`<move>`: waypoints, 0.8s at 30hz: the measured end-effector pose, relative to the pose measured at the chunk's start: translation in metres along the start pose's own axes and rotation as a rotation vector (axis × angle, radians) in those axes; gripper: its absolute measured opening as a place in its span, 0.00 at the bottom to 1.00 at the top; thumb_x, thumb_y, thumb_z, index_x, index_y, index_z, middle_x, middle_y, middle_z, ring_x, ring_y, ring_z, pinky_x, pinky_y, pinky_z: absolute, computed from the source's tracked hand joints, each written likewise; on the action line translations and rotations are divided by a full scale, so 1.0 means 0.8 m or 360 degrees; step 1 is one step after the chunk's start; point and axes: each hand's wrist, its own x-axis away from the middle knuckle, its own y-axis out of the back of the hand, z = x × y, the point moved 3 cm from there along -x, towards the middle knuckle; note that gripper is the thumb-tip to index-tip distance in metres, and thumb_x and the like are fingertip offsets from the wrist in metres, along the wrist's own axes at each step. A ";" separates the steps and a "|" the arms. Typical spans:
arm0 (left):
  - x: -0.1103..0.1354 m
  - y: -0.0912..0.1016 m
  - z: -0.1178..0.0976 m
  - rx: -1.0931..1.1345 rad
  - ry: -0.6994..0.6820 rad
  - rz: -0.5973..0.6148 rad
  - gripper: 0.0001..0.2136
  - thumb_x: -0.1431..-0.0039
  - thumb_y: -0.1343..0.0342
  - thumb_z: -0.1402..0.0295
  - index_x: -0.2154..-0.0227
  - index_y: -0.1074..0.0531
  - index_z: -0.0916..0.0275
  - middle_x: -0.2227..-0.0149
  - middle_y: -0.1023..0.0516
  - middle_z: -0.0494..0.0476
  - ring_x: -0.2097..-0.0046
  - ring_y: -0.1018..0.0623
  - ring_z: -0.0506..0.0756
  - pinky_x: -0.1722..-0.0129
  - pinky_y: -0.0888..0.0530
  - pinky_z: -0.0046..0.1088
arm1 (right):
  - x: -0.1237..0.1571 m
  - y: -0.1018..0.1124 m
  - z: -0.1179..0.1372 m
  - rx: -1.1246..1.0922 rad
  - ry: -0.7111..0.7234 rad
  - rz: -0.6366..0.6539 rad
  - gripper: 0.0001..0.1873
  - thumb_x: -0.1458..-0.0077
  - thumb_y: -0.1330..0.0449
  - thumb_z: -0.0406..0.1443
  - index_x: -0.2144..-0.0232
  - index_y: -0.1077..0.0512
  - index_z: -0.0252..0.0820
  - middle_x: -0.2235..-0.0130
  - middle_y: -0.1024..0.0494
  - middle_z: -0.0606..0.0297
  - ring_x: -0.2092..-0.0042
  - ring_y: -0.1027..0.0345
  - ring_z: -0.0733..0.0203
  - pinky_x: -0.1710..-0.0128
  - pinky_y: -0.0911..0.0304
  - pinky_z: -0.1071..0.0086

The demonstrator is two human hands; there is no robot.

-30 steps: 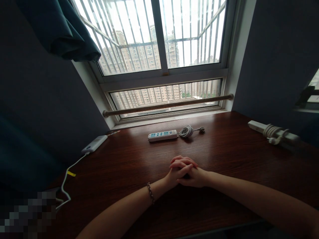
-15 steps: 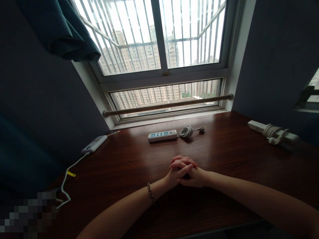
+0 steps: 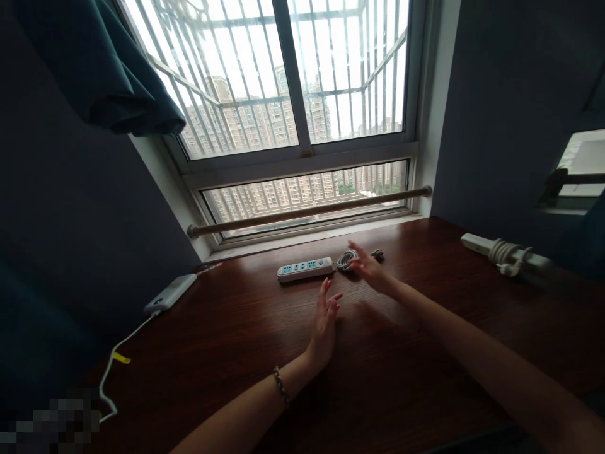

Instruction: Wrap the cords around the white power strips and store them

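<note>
A white power strip (image 3: 305,270) with blue sockets lies on the brown wooden table (image 3: 227,328) below the window. Its grey cord is wound into a coil (image 3: 347,260) at the strip's right end, and the dark plug (image 3: 378,255) lies beyond it. My right hand (image 3: 371,268) is over the coil with fingers apart, covering part of the cord; whether it touches cannot be made out. Nearer to me, my left hand (image 3: 325,321) is held on edge with its fingers stretched out and nothing in it. A bracelet (image 3: 280,386) circles the left wrist.
At the left edge of the table lies a white power bank (image 3: 171,294) with a white cable (image 3: 108,372) carrying a yellow tag (image 3: 121,358). Another white strip (image 3: 505,252) with its cord wrapped around it lies at the right. A horizontal rod (image 3: 307,213) spans the window.
My clasped hands have come apart. The right hand has moved forward to the coiled cord, while the left has opened near where it was. The view has shifted slightly.
</note>
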 end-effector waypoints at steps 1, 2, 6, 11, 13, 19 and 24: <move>-0.002 0.002 0.002 -0.0035 0.0053 -0.0012 0.21 0.39 0.60 0.59 0.44 0.47 0.54 0.40 0.47 0.58 0.46 0.34 0.57 0.49 0.35 0.38 | -0.014 0.015 -0.028 0.0176 -0.0349 -0.0334 0.27 0.41 0.58 0.44 0.42 0.49 0.39 0.48 0.37 0.52 0.55 0.36 0.60 0.56 0.40 0.66; -0.004 0.003 0.004 -0.0074 0.0092 0.0003 0.20 0.39 0.59 0.59 0.45 0.44 0.56 0.41 0.44 0.59 0.46 0.34 0.57 0.48 0.36 0.38 | -0.024 0.026 -0.053 0.0265 -0.0546 -0.0514 0.26 0.40 0.62 0.41 0.43 0.48 0.33 0.49 0.36 0.48 0.53 0.37 0.57 0.54 0.42 0.63; -0.004 0.001 -0.001 -0.0255 0.0041 0.0082 0.17 0.41 0.56 0.61 0.51 0.36 0.60 0.47 0.34 0.59 0.46 0.34 0.57 0.46 0.38 0.36 | -0.024 0.030 -0.127 0.0437 -0.0946 -0.0707 0.24 0.45 0.56 0.34 0.49 0.40 0.24 0.54 0.33 0.41 0.51 0.40 0.48 0.51 0.49 0.55; -0.003 -0.004 -0.012 -0.0446 -0.0161 0.0170 0.14 0.42 0.53 0.65 0.54 0.34 0.61 0.49 0.32 0.59 0.46 0.34 0.55 0.47 0.37 0.35 | -0.010 -0.009 -0.156 0.0545 -0.0931 -0.0620 0.23 0.51 0.48 0.31 0.51 0.36 0.33 0.51 0.34 0.48 0.46 0.46 0.51 0.45 0.57 0.59; -0.007 -0.006 -0.012 -0.0530 -0.0200 0.0210 0.13 0.43 0.53 0.66 0.57 0.32 0.61 0.51 0.31 0.59 0.48 0.33 0.55 0.49 0.35 0.34 | -0.011 -0.017 -0.160 0.0575 -0.0924 -0.0590 0.27 0.52 0.47 0.31 0.48 0.39 0.33 0.48 0.38 0.46 0.44 0.51 0.49 0.45 0.58 0.58; -0.033 -0.010 0.000 -0.0953 -0.0096 0.0276 0.10 0.44 0.53 0.64 0.66 0.30 0.63 0.65 0.30 0.56 0.67 0.28 0.52 0.67 0.30 0.29 | -0.013 -0.018 -0.168 0.0548 -0.0943 -0.0624 0.27 0.55 0.45 0.32 0.49 0.39 0.33 0.54 0.33 0.46 0.48 0.45 0.47 0.47 0.54 0.56; -0.086 -0.021 0.023 -0.1321 -0.0238 0.0116 0.17 0.48 0.47 0.60 0.59 0.34 0.65 0.59 0.34 0.61 0.63 0.28 0.56 0.61 0.31 0.34 | -0.013 -0.005 -0.169 0.0392 -0.0893 -0.0924 0.22 0.52 0.48 0.32 0.53 0.38 0.31 0.58 0.33 0.49 0.56 0.37 0.53 0.54 0.43 0.62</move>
